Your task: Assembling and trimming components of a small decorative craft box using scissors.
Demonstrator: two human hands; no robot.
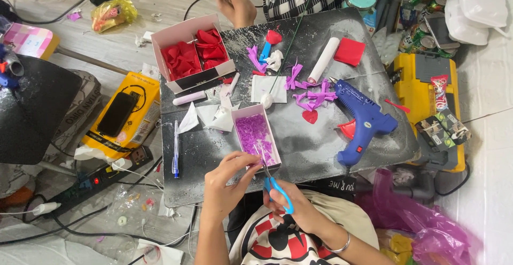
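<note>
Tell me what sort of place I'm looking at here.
Probably a home craft spot on the floor: a low dark board serves as the table, with a blue glue gun, boxes of red petals and purple scraps, and a power strip on the tiles.

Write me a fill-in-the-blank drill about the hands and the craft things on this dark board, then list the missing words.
1. The right hand holds scissors with ____ handles.
2. The left hand pinches a small piece over the box of ____ scraps.
3. The larger box at the board's far left corner holds ____ pieces.
4. The blue glue gun lies to the ____ of the box of scraps.

Missing words: blue; purple; red; right
</note>
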